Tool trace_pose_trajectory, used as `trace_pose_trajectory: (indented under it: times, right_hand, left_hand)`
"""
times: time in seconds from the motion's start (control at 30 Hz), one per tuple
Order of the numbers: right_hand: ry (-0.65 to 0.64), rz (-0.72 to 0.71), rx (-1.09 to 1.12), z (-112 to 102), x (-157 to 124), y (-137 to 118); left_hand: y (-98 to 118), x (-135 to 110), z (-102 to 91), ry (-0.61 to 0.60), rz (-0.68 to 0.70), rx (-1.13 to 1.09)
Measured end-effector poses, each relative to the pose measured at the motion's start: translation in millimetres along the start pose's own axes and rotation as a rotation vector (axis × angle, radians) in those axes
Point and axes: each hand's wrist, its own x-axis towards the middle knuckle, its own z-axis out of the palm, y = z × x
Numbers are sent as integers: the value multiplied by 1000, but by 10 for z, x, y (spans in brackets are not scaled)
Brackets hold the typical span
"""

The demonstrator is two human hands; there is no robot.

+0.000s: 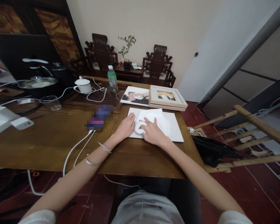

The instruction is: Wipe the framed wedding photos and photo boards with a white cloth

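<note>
A flat white panel (175, 130) lies on the wooden table (49, 140) in front of me. A bunched white cloth (154, 119) rests on it. My right hand (152, 133) presses on the cloth's near edge, fingers curled into the fabric. My left hand (125, 127) lies flat at the panel's left edge, fingers stretched out and touching the cloth's side. Just behind the panel lie a frameless photo print (135, 95) and a wood-framed picture (166, 97).
A blurred phone (99, 117) with a white cable lies left of my hands. Farther back stand a green bottle (112, 79), a white lidded cup (83, 85), a clear plastic cup (50, 102) and pans. Bamboo poles (259, 124) and a black bag (210, 151) sit to the right.
</note>
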Motion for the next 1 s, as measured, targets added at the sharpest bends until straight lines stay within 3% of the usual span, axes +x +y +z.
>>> trace_pose_trajectory:
  times: [0.17,0.3,0.5,0.7,0.83,1.0]
  right_hand:
    - [-97,-105,80,-85,-531,-327]
    - [-133,-88,128,-203,-608,-272]
    - [-58,55,112,-300,-104,112]
    - [109,228,-8,-82,484,207]
    - [129,88,-38,85,552,63]
    - [-13,-185,45,13,214,-122]
  left_hand:
    - [25,-9,-10,5,7,20]
    - [39,-7,-23,12,25,12]
    - [36,-5,-28,-3,6,1]
    - [103,22,-58,-18,-93,-113]
    - [173,44,-131,99,-214,-309]
    - [181,58,-189,194,-292,-448]
